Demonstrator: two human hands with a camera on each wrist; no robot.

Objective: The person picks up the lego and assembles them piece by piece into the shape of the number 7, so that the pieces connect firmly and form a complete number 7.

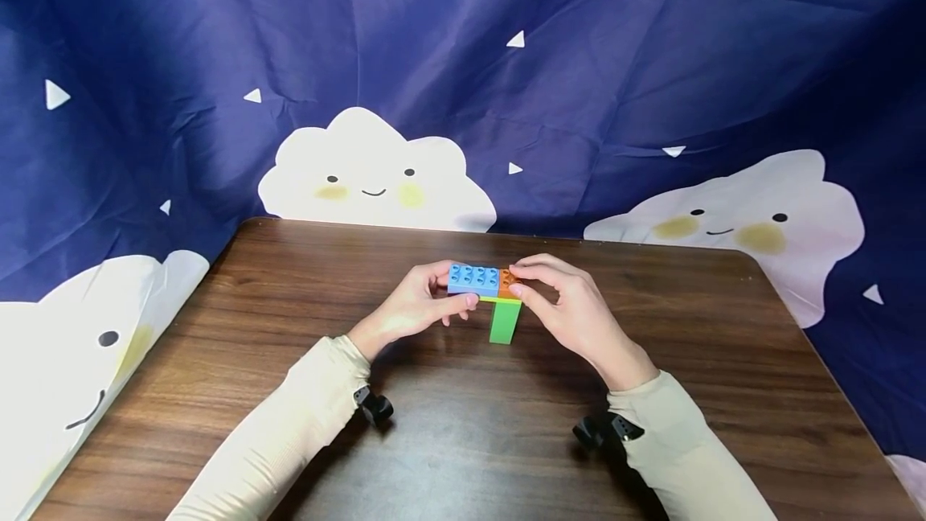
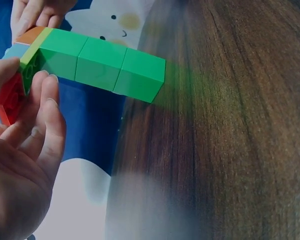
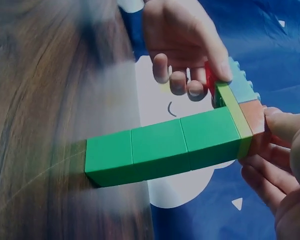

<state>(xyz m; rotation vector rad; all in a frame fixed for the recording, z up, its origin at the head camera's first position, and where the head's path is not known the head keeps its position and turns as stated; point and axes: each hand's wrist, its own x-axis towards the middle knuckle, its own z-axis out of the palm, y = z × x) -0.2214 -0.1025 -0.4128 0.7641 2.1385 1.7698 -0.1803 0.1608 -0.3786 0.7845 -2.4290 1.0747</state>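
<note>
A column of three green bricks [image 3: 157, 147] stands on the wooden table. Across its top lies a lime green plate [image 3: 232, 110], jutting out to the left. On the plate sit a light blue brick [image 1: 473, 280] and, at the right end, an orange brick [image 1: 506, 281]. Under the overhanging left end shows a red brick [image 2: 9, 102]. My left hand [image 1: 415, 301] pinches the blue brick, thumb on the near side and a finger behind. With thumb and fingertips, my right hand [image 1: 571, 308] holds the orange brick from the right.
The dark brown table [image 1: 463, 424] reaches out around the bricks on all sides. Behind its far edge hangs a dark blue cloth [image 1: 463, 63] printed with white clouds and triangles. Each sleeve carries a black wrist strap, the left strap [image 1: 373, 405] and the right strap [image 1: 608, 431].
</note>
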